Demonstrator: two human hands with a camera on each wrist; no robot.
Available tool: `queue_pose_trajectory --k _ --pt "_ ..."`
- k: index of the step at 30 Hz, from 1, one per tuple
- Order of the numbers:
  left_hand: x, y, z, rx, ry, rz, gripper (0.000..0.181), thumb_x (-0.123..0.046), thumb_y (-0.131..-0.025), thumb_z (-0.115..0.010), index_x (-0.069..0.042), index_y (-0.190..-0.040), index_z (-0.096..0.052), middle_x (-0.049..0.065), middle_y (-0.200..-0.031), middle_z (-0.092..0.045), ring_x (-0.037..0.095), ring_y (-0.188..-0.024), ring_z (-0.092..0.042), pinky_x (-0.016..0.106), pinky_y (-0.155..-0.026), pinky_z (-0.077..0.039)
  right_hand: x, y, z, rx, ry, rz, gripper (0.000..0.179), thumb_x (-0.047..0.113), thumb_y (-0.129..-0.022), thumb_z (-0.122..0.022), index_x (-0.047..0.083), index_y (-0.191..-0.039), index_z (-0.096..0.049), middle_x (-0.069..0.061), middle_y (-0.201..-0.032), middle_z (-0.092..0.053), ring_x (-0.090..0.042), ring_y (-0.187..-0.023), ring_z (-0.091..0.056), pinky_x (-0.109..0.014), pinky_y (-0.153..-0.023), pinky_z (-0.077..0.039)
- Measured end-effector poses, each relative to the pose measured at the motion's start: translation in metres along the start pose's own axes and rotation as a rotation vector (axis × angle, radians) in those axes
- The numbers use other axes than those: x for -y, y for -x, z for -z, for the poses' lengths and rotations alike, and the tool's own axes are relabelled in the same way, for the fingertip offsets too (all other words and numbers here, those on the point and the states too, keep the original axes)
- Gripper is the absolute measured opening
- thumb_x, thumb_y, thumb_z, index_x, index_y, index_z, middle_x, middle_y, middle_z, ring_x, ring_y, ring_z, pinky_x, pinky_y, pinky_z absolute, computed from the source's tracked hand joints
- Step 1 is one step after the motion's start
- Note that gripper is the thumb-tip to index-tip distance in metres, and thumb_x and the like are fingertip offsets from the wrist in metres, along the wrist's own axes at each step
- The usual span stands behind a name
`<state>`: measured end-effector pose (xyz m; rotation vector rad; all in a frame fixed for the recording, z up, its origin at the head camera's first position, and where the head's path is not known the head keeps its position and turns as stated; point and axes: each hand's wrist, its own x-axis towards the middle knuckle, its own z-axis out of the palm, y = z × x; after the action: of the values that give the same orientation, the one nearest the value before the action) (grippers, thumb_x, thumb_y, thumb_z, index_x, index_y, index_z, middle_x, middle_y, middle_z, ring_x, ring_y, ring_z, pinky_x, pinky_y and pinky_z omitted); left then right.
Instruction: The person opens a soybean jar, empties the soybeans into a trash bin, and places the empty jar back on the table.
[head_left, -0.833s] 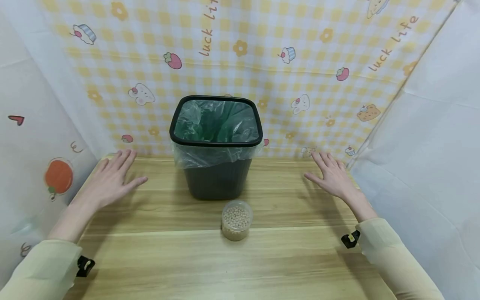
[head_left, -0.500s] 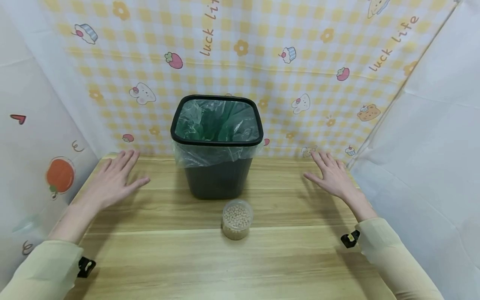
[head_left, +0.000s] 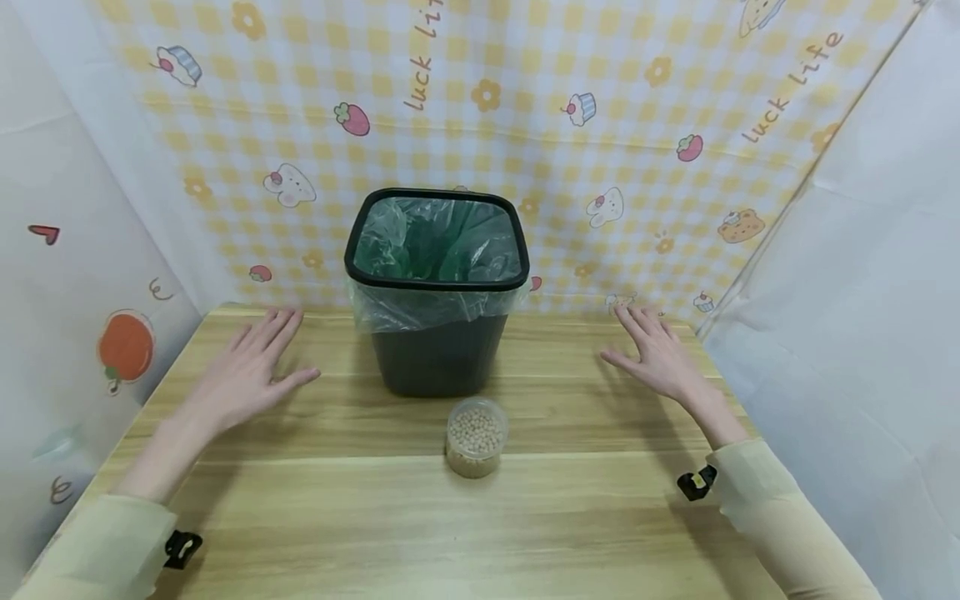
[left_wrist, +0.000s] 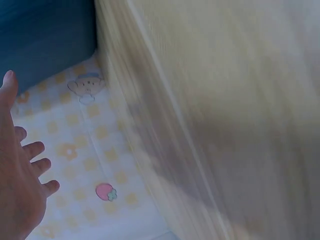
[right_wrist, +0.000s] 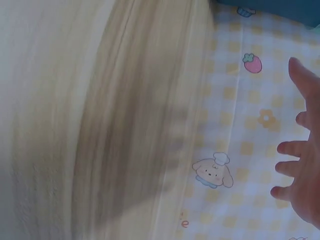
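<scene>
My left hand hovers over the left side of the wooden table with fingers spread and nothing in it. Over on the right, my right hand is likewise spread and holds nothing. Between them, toward the back, stands a dark trash bin with a black rim and a clear plastic liner folded over it. A small clear round tub full of beige beads or beans sits just in front of the bin. In the left wrist view the bin's side shows beyond the thumb.
Yellow checked cloth hangs right behind the bin. White cloth walls close in the table on both sides. A black strap piece shows beside the left cuff, another beside the right.
My left hand has shifted to the right, toward the bin. The right hand has edged slightly left. The whole head view has drifted a little; bin and tub stay in place.
</scene>
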<state>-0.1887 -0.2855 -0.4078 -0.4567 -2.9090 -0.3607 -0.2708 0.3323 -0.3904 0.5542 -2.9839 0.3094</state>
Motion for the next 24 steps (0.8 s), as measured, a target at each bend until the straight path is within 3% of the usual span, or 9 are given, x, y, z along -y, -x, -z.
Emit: queue_pose_trajectory --k 5,11,18,24 --pt "-0.017 0.004 -0.005 -0.045 0.007 -0.047 0.093 -0.058 -0.098 -0.059 -0.010 -0.165 -0.016 0.022 -0.168 -0.027 0.044 -0.155 -0.025 0.065 -0.124 -0.020 0.008 0.007 -0.004 -0.036 -0.067 0.074 0.095 0.053 -0.095 -0.068 0.024 -0.167 -0.013 -0.020 -0.169 -0.025 -0.048 -0.154 -0.024 -0.072 -0.120 -0.020" --pt "-0.039 0.011 -0.014 -0.099 0.016 -0.123 0.093 -0.055 -0.095 -0.065 -0.013 -0.165 -0.020 0.021 -0.165 -0.034 0.043 -0.151 -0.034 0.064 -0.119 -0.029 0.021 0.015 -0.013 -0.043 -0.154 0.178 0.095 0.043 -0.093 -0.074 0.018 -0.166 -0.018 -0.023 -0.167 -0.029 -0.050 -0.151 -0.030 -0.072 -0.118 -0.027" --pt "-0.062 0.018 -0.021 -0.169 0.051 -0.172 0.088 -0.052 -0.093 -0.070 -0.009 -0.160 -0.034 0.020 -0.156 -0.048 0.043 -0.141 -0.045 0.062 -0.115 -0.035 0.041 0.023 -0.020 0.003 -0.204 0.216 0.098 0.044 -0.092 -0.075 0.023 -0.166 -0.015 -0.020 -0.168 -0.030 -0.046 -0.151 -0.034 -0.067 -0.120 -0.029" --pt "-0.086 0.022 -0.033 -0.201 0.076 -0.205 0.083 -0.052 -0.090 -0.073 -0.004 -0.152 -0.045 0.021 -0.146 -0.056 0.041 -0.134 -0.052 0.059 -0.111 -0.042 0.063 0.032 -0.029 0.081 -0.335 0.230 0.098 0.042 -0.092 -0.076 0.018 -0.166 -0.016 -0.015 -0.169 -0.030 -0.042 -0.152 -0.034 -0.063 -0.122 -0.030"
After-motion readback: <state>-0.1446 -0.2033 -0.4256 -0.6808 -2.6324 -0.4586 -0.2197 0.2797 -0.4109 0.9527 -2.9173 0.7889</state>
